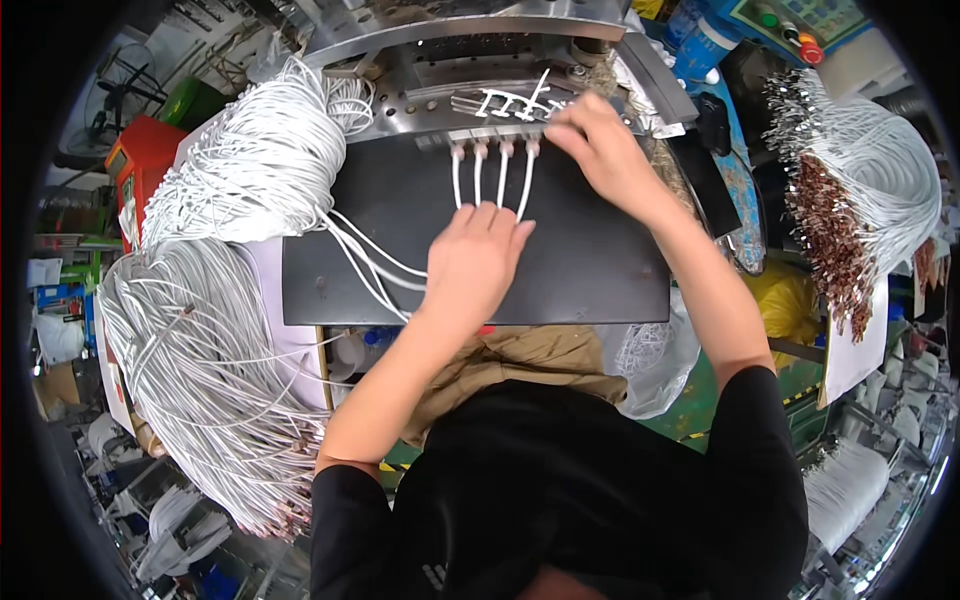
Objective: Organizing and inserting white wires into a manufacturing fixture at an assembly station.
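My left hand (472,262) lies over the dark work surface, its fingers closed on several white cables (502,180) set side by side. Their far ends, with small pinkish-brown pieces, meet a metal mould bar (480,135); the near lengths trail out left of my wrist. My right hand (608,150) is raised at the bar's right end, thumb and fingers curled together; whatever they may hold is hidden. Just left of those fingers, a white branched plastic strip (522,105) rests on the machine's metal bed.
A big white cable bundle (250,160) lies at left, joined to the held cables. Below it spreads another cable pile (200,350). Metal machine parts (470,30) span the back. A hanging cable bundle (860,170) and red button (810,52) are right. A plastic bag (660,350) sits below the surface.
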Demonstrator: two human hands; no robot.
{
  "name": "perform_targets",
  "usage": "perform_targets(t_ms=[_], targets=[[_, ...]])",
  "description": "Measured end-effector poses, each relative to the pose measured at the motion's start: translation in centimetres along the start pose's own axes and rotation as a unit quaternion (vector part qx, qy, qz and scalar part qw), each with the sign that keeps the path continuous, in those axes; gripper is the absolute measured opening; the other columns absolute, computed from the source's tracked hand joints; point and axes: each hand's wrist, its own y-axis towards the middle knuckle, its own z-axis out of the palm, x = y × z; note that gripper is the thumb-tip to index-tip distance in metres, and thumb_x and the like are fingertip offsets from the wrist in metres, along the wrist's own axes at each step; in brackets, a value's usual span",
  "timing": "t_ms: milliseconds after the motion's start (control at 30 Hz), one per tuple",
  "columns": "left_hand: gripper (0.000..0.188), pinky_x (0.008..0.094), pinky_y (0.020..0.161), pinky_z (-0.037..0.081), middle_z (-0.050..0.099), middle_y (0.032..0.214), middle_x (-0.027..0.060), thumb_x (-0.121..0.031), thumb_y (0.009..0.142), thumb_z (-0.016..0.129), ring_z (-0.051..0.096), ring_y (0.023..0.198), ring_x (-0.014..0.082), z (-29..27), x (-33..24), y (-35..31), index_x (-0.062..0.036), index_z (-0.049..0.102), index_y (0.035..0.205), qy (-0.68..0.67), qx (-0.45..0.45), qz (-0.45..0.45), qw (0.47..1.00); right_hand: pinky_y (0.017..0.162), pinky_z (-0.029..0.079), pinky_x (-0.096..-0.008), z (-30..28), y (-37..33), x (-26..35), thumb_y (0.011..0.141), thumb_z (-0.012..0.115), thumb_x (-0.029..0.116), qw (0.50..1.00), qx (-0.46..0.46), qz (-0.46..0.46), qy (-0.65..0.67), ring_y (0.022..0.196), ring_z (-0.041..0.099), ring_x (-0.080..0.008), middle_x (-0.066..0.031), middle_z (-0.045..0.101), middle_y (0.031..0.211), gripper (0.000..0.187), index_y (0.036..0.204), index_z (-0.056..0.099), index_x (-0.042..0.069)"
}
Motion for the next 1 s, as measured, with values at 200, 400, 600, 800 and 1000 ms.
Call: perform_targets(t_ms=[200, 400, 600, 800, 1000], targets=[[0.028, 0.0405, 0.065, 0.053, 0.064, 0.071, 0.0102, -0.027, 0.093, 0.066, 0.064, 0.072, 0.0292, -0.1, 3.3, 6.6, -0.0069, 0.067, 0.073, 0.079, -0.040, -0.002, 0.996, 0.094, 0.048, -0.0389, 2.6, 11.8, -8.7, 0.096, 0.061, 0.027, 0.993, -0.109, 0.019, -0.046, 0.110, 0.061, -0.0299, -0.0178, 0.067, 0.116, 0.034, 0.115, 0.066, 0.000], [0.032, 0.0450, 0.073, 0.056, 0.071, 0.080, 0.0138, -0.034, 0.092, 0.059, 0.069, 0.082, 0.0336, -0.4, 6.7, 13.2, -0.0074, 0.074, 0.081, 0.075, 0.037, -0.066, 0.994, 0.090, 0.050, -0.0386, 1.5, 16.8, -7.5, 0.094, 0.064, 0.020, 0.976, -0.120, 0.165, -0.081, 0.107, 0.062, -0.0250, -0.0181, 0.067, 0.114, 0.029, 0.116, 0.064, 0.000], [0.035, 0.0453, 0.081, 0.056, 0.073, 0.087, 0.0181, -0.034, 0.091, 0.054, 0.070, 0.090, 0.0356, 0.4, 8.5, 15.5, -0.0078, 0.076, 0.085, 0.013, 0.106, -0.154, 0.982, 0.088, 0.049, -0.0412, 4.9, 18.3, -14.8, 0.097, 0.058, 0.018, 0.995, -0.090, -0.030, -0.020, 0.105, 0.062, -0.0273, -0.0187, 0.066, 0.112, 0.025, 0.115, 0.063, 0.001], [0.031, 0.0461, 0.094, 0.051, 0.071, 0.101, 0.0162, -0.031, 0.093, 0.056, 0.068, 0.099, 0.0346, 0.2, 10.2, 14.9, -0.0090, 0.070, 0.110, -0.060, -0.004, -0.142, 0.988, 0.102, 0.043, -0.0438, 3.6, 12.3, -4.5, 0.101, 0.050, 0.029, 0.990, -0.002, -0.013, -0.144, 0.122, 0.056, -0.0350, -0.0223, 0.061, 0.127, 0.039, 0.129, 0.058, 0.002], [0.031, 0.0492, 0.087, 0.054, 0.069, 0.088, 0.0269, -0.015, 0.088, 0.058, 0.069, 0.089, 0.0440, 2.7, 13.7, 16.1, 0.0041, 0.068, 0.110, 0.101, 0.056, -0.123, 0.986, 0.119, 0.027, -0.0439, 4.0, 10.7, 1.5, 0.102, 0.044, 0.042, 0.980, 0.055, 0.029, -0.187, 0.141, 0.037, -0.0378, -0.0208, 0.048, 0.147, 0.057, 0.143, 0.048, 0.003]])
